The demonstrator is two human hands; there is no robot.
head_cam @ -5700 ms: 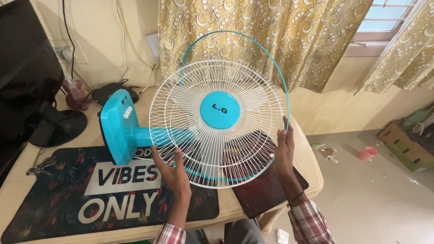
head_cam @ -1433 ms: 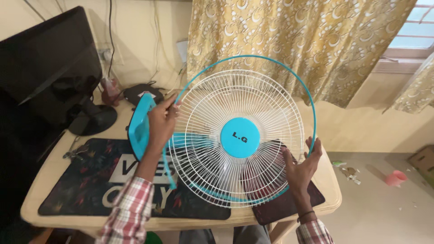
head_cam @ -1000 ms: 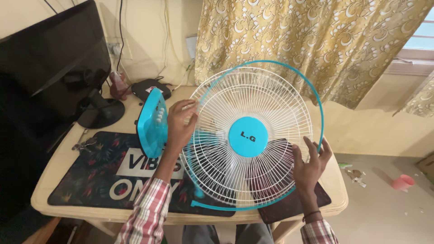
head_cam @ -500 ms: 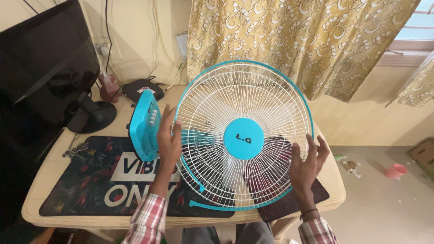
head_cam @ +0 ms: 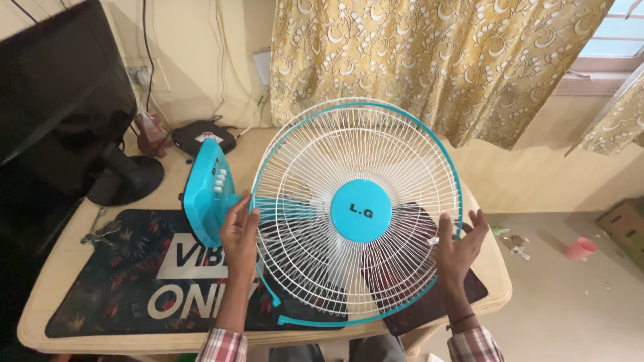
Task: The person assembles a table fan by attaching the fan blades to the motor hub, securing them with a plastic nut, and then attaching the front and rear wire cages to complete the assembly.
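Note:
A table fan lies tipped on the table, its white wire grille (head_cam: pixel 402 167) facing up at me, with a turquoise centre cap (head_cam: pixel 361 210). A turquoise rim ring (head_cam: pixel 457 182) runs around the grille and hangs loose at the lower left. The turquoise base (head_cam: pixel 204 191) stands on edge at the left. My left hand (head_cam: pixel 239 228) grips the grille's left edge, next to the base. On the right edge, my right hand (head_cam: pixel 459 245) presses against the rim with its fingers spread.
The beige table (head_cam: pixel 40 295) carries a dark floral desk mat (head_cam: pixel 134 281), a black monitor (head_cam: pixel 60 100), a small black box (head_cam: pixel 203 137), keys (head_cam: pixel 100 231) and a dark maroon flat case (head_cam: pixel 436 302). A yellow curtain (head_cam: pixel 436 60) hangs behind. A pink cup (head_cam: pixel 580 248) and a cardboard box (head_cam: pixel 627 224) sit on the floor.
My left hand has slid from the grille's upper left down to its middle left edge. The right hand has stayed at the lower right rim. The fan has shifted slightly.

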